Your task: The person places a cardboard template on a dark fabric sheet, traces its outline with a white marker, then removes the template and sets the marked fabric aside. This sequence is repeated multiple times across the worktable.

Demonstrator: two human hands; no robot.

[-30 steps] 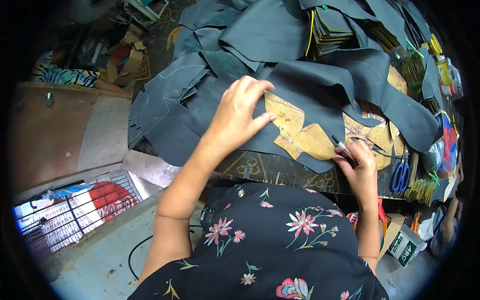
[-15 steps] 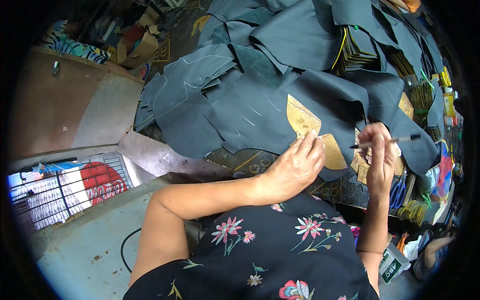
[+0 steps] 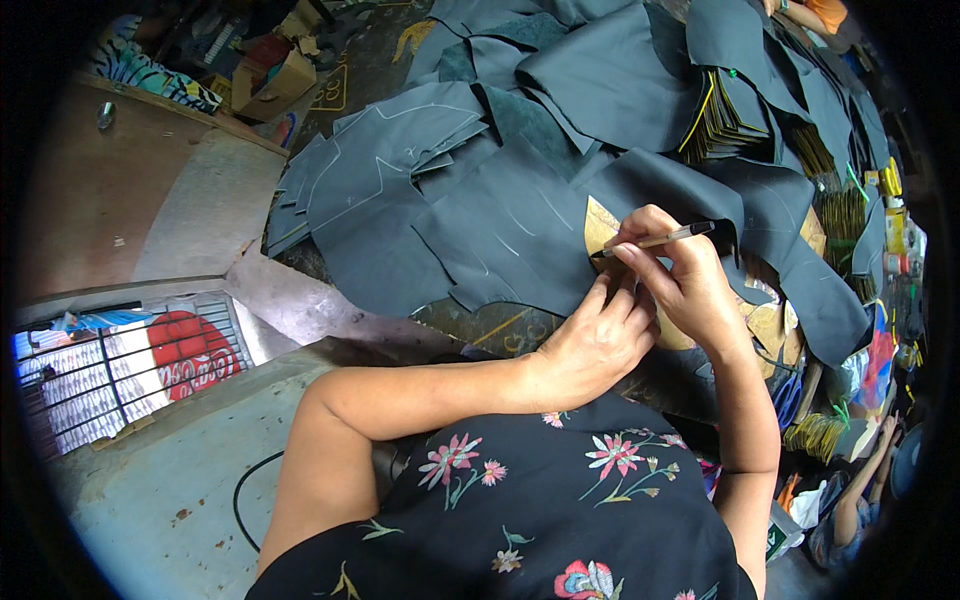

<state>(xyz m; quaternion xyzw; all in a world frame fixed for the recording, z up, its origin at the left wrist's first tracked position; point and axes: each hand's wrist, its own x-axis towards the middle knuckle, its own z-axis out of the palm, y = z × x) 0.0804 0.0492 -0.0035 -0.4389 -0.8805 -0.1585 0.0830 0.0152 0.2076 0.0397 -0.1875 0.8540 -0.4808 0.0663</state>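
Note:
A tan, pointed-end template (image 3: 599,223) lies on dark grey leather pieces (image 3: 510,215) marked with white lines. Across its lower part rest the slightly spread fingers of my left hand (image 3: 603,338), pressing it down. My right hand (image 3: 690,285) pinches a slim pen (image 3: 682,234), its dark tip at the template's left edge, just above my left fingers. Both hands hide much of the template. Another tan piece (image 3: 674,334) shows partly between my hands.
More leather stacks (image 3: 600,75) cover the far side, some with yellow-edged layers (image 3: 722,125). Tan patterns (image 3: 775,325) and blue-handled scissors (image 3: 788,398) lie on the right. At left stands a wooden panel (image 3: 110,190). Another person's arm (image 3: 865,480) shows at lower right.
My right hand has moved left with the pen, from beside the template to its edge. My left hand stays nearly in place, its fingers a little more spread.

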